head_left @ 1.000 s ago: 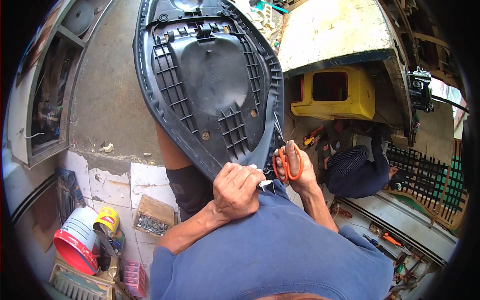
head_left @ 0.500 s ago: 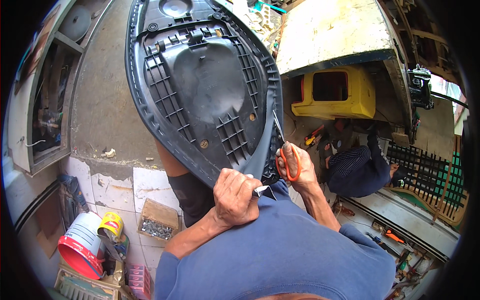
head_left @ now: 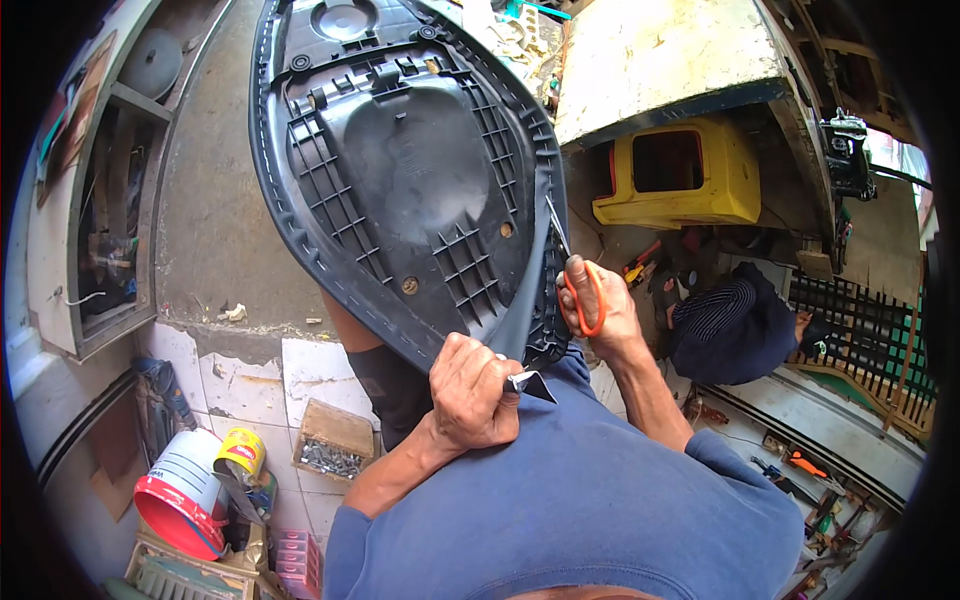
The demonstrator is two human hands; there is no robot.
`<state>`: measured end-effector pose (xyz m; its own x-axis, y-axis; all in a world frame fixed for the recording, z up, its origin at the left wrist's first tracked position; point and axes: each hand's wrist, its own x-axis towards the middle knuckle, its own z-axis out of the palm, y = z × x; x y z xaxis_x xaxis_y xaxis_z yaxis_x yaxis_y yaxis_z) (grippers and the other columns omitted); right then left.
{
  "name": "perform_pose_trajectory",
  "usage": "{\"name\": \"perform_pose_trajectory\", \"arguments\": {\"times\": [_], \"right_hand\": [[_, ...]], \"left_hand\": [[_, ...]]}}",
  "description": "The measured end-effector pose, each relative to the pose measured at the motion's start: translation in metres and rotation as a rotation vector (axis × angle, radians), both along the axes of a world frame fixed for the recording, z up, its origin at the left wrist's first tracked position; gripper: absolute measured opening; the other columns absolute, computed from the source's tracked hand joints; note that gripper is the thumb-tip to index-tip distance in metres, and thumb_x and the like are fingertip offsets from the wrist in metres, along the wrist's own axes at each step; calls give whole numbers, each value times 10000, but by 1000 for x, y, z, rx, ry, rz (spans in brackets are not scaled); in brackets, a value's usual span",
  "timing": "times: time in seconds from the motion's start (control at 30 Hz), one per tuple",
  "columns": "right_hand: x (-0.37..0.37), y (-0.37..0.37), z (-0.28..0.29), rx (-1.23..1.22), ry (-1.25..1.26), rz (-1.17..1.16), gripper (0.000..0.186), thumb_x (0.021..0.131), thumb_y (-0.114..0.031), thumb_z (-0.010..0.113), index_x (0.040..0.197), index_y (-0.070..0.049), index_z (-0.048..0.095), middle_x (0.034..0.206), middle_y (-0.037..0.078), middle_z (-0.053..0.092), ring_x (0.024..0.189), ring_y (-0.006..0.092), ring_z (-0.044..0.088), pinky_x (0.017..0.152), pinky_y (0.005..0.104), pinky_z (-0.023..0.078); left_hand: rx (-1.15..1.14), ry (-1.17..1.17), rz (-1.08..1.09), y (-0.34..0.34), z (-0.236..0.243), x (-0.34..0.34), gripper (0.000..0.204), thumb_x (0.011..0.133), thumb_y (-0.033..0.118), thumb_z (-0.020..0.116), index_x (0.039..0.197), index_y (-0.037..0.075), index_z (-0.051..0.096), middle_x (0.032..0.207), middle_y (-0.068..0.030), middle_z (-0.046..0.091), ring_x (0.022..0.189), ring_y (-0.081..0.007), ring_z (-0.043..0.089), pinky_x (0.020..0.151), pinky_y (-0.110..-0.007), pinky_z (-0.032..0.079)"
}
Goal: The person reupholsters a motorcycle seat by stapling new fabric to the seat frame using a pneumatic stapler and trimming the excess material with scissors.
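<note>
An upturned motorcycle seat (head_left: 415,200) rests in front of me, its black ribbed plastic base facing up and staples running around its rim. A loose strip of the black seat cover (head_left: 520,315) is pulled up along the right edge. My left hand (head_left: 472,392) is closed on the near end of that strip, whose pale underside shows at the fist. In my right hand (head_left: 612,315) are scissors with orange handles (head_left: 594,300). Their blades lie along the strip at the seat's right rim.
Another person (head_left: 735,325) crouches on the right. Beyond the seat, a yellow shell (head_left: 715,190) sits under a pale-topped table (head_left: 665,60). At lower left are a white-and-red bucket (head_left: 180,490), a yellow can (head_left: 240,452) and a wooden box (head_left: 340,428) of metal pieces.
My right hand and the scissors have moved a little farther along the seat's right edge, away from me. My left hand keeps its hold on the strip. The whole view has shifted slightly.
</note>
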<state>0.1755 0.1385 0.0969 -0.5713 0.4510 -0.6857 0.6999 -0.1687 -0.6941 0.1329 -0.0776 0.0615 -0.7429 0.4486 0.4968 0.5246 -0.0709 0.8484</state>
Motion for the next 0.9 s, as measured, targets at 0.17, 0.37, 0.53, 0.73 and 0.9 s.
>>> {"name": "perform_pose_trajectory", "arguments": {"times": [0.17,0.37,0.53,0.73,0.9], "right_hand": [[1,-7,4,11,36,-36,572,1006,-640,587,902,-79,614,666,-19,572,488,59,516,445,216,403],[3,3,-8,76,14,40,542,1016,-598,604,846,-85,582,647,-24,544,476,50,478,423,226,372],[-1,0,3,-106,41,-121,550,990,-617,632,912,-73,618,640,-11,572,457,66,496,408,231,387],[1,-3,-13,84,42,43,591,998,-653,587,859,-78,577,649,-27,517,482,72,471,425,243,363],[-5,-3,0,-97,10,-123,621,988,-690,569,900,-75,589,664,-38,531,492,54,474,437,230,369]], "left_hand": [[21,17,-20,0,3,-2,77,831,10,668,833,12,591,710,-101,536,604,-275,502,627,-398,397],[85,12,-36,-1,2,-4,83,866,19,660,828,14,586,696,-100,510,595,-282,473,618,-403,386],[112,-46,8,-7,-2,-4,146,938,54,637,816,6,573,673,-102,464,591,-282,441,605,-401,369],[121,-82,0,-13,-4,-3,162,952,80,632,820,8,571,676,-98,462,589,-277,434,600,-401,373],[159,-84,-8,-14,-9,1,153,931,52,647,802,7,579,661,-92,429,564,-272,420,582,-396,347]]}}
